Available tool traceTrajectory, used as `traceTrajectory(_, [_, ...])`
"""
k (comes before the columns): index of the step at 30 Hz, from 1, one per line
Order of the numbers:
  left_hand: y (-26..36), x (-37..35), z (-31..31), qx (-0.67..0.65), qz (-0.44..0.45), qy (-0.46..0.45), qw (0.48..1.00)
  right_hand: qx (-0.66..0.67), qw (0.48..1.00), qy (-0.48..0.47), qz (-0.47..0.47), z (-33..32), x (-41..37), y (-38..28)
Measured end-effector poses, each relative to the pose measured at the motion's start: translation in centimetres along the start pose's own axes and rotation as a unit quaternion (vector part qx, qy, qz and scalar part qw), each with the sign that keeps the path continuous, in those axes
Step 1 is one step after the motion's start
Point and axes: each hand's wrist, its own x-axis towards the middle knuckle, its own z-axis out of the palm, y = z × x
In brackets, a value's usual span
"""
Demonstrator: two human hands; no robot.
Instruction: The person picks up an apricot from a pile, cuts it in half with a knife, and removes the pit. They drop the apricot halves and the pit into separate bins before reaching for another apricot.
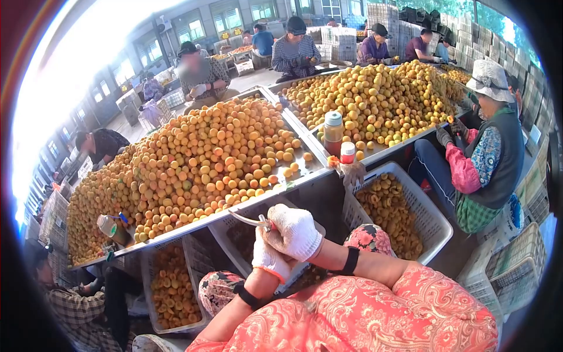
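Observation:
My right hand (296, 232), in a white knit glove, is closed around a curved metal tool (251, 219) whose thin tip points left toward the table edge. Just below it, my left hand (270, 261), gloved the same way, is closed and pressed against the right. Whatever lies between the left fingers is hidden. Both hands are above a plastic crate (221, 236) by my knees. Ahead, a large heap of whole apricots (199, 158) covers the metal-rimmed table (316, 146).
Crates of split apricots stand right (390, 205) and left (173, 287). A lidded bottle (333, 132) and a red jar (348, 152) are on the divider beside a second apricot heap (375, 97). A co-worker in a white hat (491, 82) sits at right; others sit around the tables.

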Motion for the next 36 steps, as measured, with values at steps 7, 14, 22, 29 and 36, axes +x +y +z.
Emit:
traceTrajectory(7, [2.1,1.6,-0.1,0.063,-0.043,-0.051,0.996,0.515,0.811,0.120,0.249,0.5,-0.3,4.4])
traceTrajectory(14, [2.1,1.0,-1.1,-0.147,0.019,-0.082,0.986,0.140,0.989,0.039,-0.009,1.2,-0.5,2.6])
traceTrajectory(22, [3.3,-0.5,-3.7,-0.025,0.041,-0.235,0.971,0.258,0.956,0.102,0.094,-3.8,1.5,0.5])
traceTrajectory(29, [3.2,0.3,-5.8,-0.020,0.024,-0.256,0.966,0.370,0.912,0.056,0.169,-3.0,1.2,-2.1])
traceTrajectory(36, [2.9,0.9,-5.5,-0.022,-0.020,-0.189,0.981,0.365,0.910,0.009,0.196,-2.4,0.8,-1.3])
